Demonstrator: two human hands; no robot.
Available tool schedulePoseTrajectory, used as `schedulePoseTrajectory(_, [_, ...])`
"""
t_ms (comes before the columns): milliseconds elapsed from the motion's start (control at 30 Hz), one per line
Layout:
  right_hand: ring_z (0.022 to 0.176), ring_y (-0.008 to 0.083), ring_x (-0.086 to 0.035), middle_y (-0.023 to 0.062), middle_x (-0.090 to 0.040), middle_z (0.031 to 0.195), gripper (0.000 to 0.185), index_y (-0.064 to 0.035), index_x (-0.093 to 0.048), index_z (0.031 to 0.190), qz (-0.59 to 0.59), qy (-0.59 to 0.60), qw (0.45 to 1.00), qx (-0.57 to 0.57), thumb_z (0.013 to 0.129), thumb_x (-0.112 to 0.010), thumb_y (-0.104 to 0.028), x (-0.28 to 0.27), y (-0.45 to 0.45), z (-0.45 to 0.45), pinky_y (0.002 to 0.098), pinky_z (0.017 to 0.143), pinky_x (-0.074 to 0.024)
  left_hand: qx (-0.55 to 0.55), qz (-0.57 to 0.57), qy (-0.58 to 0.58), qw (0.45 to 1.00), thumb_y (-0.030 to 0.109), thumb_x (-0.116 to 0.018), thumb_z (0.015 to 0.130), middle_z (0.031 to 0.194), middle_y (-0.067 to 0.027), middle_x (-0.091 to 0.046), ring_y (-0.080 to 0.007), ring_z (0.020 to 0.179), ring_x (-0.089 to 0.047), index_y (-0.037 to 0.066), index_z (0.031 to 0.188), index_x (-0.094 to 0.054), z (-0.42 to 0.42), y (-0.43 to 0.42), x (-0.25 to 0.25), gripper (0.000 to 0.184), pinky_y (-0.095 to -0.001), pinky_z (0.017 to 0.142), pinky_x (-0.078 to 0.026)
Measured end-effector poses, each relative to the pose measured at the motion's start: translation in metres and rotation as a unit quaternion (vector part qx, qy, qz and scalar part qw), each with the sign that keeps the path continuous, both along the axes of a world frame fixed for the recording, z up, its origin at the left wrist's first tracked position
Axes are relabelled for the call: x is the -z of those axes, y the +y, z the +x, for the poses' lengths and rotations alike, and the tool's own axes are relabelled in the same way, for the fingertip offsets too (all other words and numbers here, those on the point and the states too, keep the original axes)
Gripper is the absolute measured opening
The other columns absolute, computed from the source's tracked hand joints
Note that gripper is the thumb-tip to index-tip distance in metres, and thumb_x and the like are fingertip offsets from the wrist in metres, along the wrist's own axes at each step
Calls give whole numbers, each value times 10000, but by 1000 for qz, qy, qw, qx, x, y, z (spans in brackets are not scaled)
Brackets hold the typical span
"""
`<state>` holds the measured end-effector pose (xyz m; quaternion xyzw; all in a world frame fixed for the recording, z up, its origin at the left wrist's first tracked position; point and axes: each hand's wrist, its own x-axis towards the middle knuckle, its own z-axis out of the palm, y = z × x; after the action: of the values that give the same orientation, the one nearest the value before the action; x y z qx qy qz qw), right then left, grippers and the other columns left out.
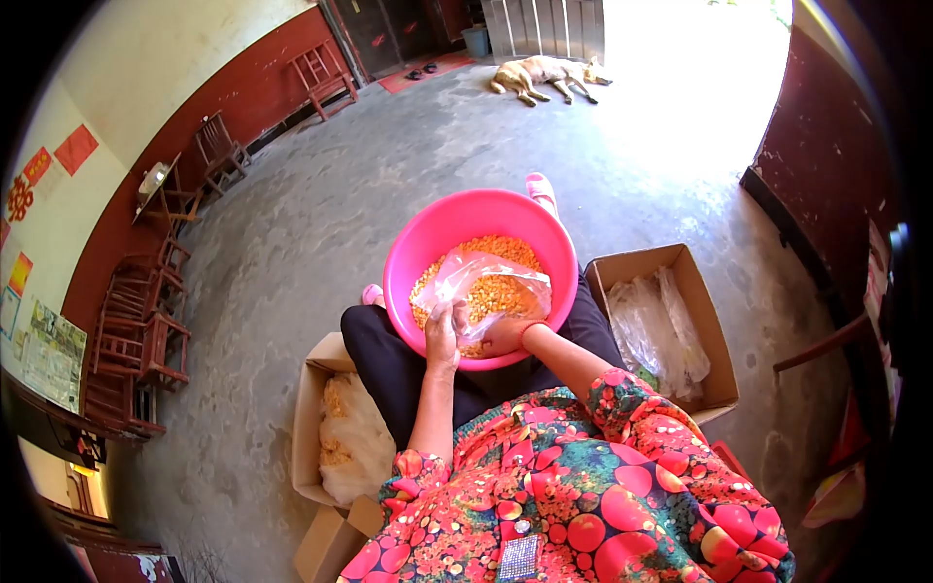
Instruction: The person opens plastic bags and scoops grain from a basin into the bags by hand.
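A large pink basin [408, 253] rests on my lap, with loose yellow-orange kernels [510, 251] inside. A clear plastic bag [476, 267] lies open over the kernels, and some kernels show within its mouth. My left hand [443, 328] is closed on the near left edge of the bag, at the basin's near rim. My right hand [505, 335], with a red band at the wrist, reaches into the basin at the bag's near right side. Its fingers are hidden by the bag and kernels.
A cardboard box [714, 335] with clear plastic bags stands on the right. Another box [309, 428], at the left, holds bagged kernels. A dog [546, 76] lies on the floor near the doorway. Wooden chairs [126, 321] line the left wall.
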<state>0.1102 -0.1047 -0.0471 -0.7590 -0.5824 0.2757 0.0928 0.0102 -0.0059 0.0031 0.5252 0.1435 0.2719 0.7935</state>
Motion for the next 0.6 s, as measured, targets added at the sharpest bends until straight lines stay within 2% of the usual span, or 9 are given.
schedulePoseTrajectory(33, [842,309,-542,170,-574,908,392,-50,-573,956,26,19,999,-15,699,-481,-331,2,0,2,373,759,-404,4,1,-6,1000,147,-404,843,571,2,-466,-64,507,-413,-9,788,-553,0,0,0,223,-182,476,-325])
schedulePoseTrajectory(167, [757,290,-558,161,-591,830,367,-31,-586,899,13,27,999,-23,710,-480,-326,-31,-8,-3,361,697,-418,10,-10,-5,1000,146,-403,843,570,3,-464,-62,507,-411,-8,792,-553,0,0,-1,221,-181,477,-326])
schedulePoseTrajectory(233, [704,248,-561,123,-600,768,306,-36,-599,845,-46,114,992,20,686,-495,-275,-47,-12,-4,341,651,-425,5,-6,-1,1000,143,-398,844,566,3,-460,-61,510,-412,-10,801,-550,0,0,1,219,-180,480,-329])
schedulePoseTrajectory(367, [595,200,-532,92,-582,663,294,-21,-597,781,3,156,987,35,692,-494,-282,-38,-13,5,325,570,-413,8,-2,-3,1000,141,-394,844,567,2,-459,-60,513,-413,-12,806,-547,0,1,1,220,-178,484,-331])
schedulePoseTrajectory(433, [556,166,-500,58,-540,604,289,-22,-583,759,6,235,969,72,709,-488,-290,-52,-19,6,303,522,-404,10,-8,2,1000,163,-421,838,573,-2,-458,-77,524,-404,-5,797,-540,0,1,2,210,-198,512,-334])
schedulePoseTrajectory(467, [431,62,-368,-27,-409,536,229,-67,-570,831,-54,329,933,137,759,-489,-268,-65,-23,2,216,374,-313,10,-8,2,1000,163,-421,838,573,-2,-458,-77,524,-404,-5,797,-540,0,1,2,210,-198,512,-334])
schedulePoseTrajectory(500, [431,62,-368,-27,-409,536,229,-67,-570,831,-54,329,933,137,759,-489,-268,-62,-24,5,216,374,-313,13,-5,1,1000,163,-419,838,574,-3,-458,-77,527,-403,-4,798,-540,0,1,1,210,-199,513,-333])
schedulePoseTrajectory(600, [359,50,-276,-23,-348,504,178,-79,-548,786,-8,468,856,220,744,-499,-245,-62,-31,11,196,300,-200,14,-2,4,1000,164,-416,838,576,-3,-458,-76,530,-403,-2,801,-541,-1,0,0,211,-200,514,-332])
